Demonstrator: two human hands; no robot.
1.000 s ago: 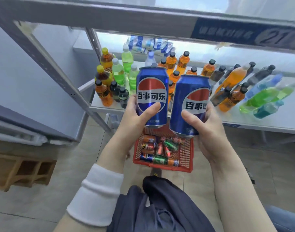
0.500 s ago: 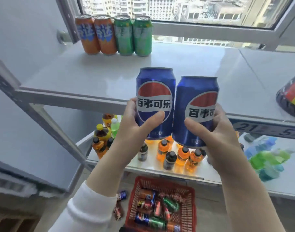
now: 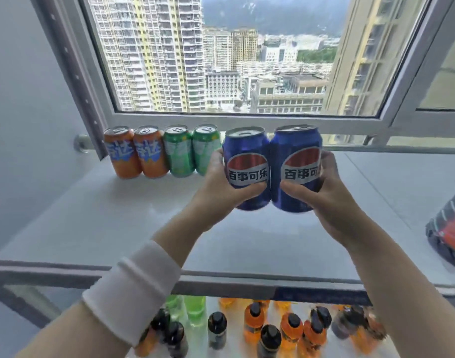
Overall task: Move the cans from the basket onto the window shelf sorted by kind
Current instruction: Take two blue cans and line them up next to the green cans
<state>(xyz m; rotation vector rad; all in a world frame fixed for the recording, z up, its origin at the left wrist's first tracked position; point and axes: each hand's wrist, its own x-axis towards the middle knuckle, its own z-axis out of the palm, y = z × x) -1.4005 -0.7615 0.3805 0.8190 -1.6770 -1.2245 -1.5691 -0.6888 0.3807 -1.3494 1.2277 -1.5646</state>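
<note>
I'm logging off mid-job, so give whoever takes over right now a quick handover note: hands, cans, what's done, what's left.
Hands: left hand grips the left blue can; right hand grips the right blue can. The two are side by side over the window shelf, right of the row.
Done: two orange cans and two green cans stand upright along the window, sorted by kind.
Left: set both blue cans down beside the green ones. The basket is out of view, so the remaining count is unknown.
</note>
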